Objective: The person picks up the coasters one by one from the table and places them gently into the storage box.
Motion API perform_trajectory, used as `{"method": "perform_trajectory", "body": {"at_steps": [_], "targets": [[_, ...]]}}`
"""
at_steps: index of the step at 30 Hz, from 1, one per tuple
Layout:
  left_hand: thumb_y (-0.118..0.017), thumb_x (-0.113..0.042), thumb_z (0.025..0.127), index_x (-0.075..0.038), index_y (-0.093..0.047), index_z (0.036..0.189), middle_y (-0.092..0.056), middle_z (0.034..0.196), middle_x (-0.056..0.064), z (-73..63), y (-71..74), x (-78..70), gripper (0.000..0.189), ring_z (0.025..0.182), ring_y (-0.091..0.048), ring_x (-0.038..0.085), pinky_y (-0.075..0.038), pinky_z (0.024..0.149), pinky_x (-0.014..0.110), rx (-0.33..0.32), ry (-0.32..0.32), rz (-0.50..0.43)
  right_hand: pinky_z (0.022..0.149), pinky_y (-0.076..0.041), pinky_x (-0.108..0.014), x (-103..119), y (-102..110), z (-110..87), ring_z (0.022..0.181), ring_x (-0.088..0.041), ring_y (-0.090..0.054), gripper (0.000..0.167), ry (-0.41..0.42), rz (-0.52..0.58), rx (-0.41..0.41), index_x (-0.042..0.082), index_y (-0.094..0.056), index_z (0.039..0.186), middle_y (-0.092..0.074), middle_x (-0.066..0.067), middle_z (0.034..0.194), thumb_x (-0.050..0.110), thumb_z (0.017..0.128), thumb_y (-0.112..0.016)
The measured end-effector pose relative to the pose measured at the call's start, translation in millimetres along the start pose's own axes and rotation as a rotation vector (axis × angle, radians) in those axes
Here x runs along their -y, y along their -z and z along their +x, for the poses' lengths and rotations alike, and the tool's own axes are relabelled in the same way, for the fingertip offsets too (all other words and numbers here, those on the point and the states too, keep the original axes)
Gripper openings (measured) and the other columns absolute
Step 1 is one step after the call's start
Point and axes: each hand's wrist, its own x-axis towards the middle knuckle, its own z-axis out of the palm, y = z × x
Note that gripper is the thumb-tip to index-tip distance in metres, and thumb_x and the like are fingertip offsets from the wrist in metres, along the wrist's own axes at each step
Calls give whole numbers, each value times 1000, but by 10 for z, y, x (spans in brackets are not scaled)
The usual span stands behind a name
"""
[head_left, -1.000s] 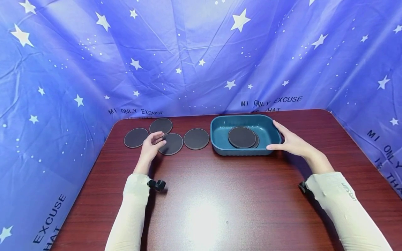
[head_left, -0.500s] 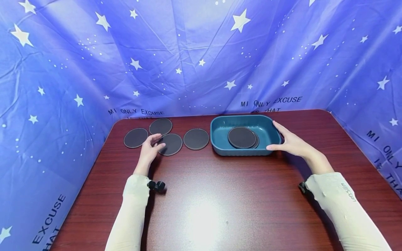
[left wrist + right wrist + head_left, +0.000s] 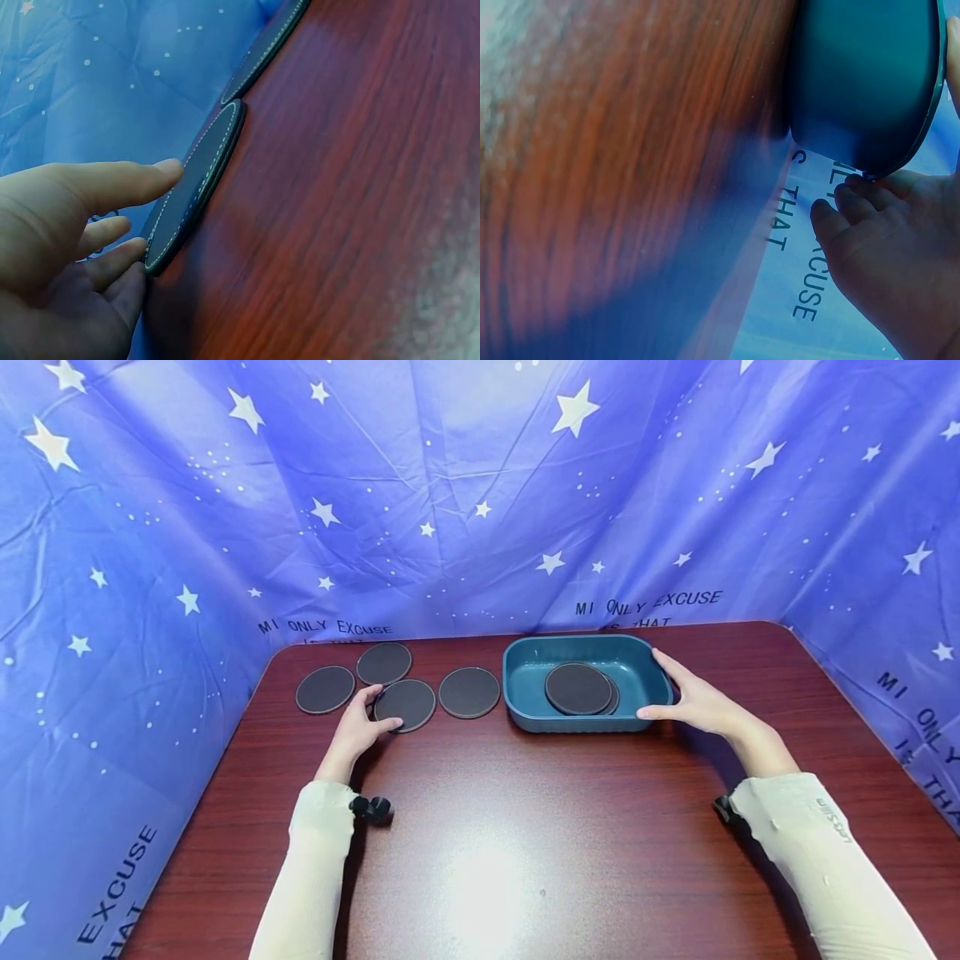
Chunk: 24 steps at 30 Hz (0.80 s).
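So there's this dark round coaster [image 3: 408, 707] with pale stitching round its edge, lying flat on the table left of the teal container. Left hand [image 3: 356, 723] is right on it: thumb by the near edge, fingers at the left rim, thumb and fingers spread well apart rather than squeezed together. Three more coasters sit around it: back coaster [image 3: 384, 662] just behind, left coaster [image 3: 325, 689] near the table's left side, right coaster [image 3: 468, 692] between it and the teal container [image 3: 570, 724].

Inside that container there are two more, an upper coaster [image 3: 577, 687] mostly covering a lower coaster [image 3: 615, 695]. Right hand [image 3: 697, 700] grips the container's right end, thumb on the near corner, fingers at the far one.

Both arms have pale sleeves [image 3: 311, 868] with black gadgets [image 3: 372, 808] at the wrists. Reddish wood table [image 3: 570, 802], blue starry backdrop [image 3: 450, 460] behind.
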Motion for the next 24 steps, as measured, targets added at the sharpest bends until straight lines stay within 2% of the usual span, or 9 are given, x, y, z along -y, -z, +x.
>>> {"method": "perform_trajectory", "body": {"at_steps": [6,17,24], "targets": [[-80,-13,80,3,-34,150,-38,152,28,-23,-8,-21,86,142,-31,44,-28,121,55,29,-35,199,118,-17,-71,2,1,-6,152,-46,-9,113,-3,-1,2,7,3,160,-2,-21,167,37,85,-77],[-78,-12,83,-2,-28,154,-34,153,27,-64,-32,-109,87,144,-23,45,-27,120,59,47,-47,251,118,-16,-71,11,5,0,152,-46,-8,113,-2,7,2,8,3,160,-2,-21,167,36,86,-77],[-81,-17,81,0,-24,154,-31,156,27,-57,-53,-76,95,146,-18,45,-22,122,59,71,-84,284,119,-17,-70,2,0,0,152,-45,-9,113,4,0,-1,7,2,160,-3,-22,167,36,85,-77]]}}
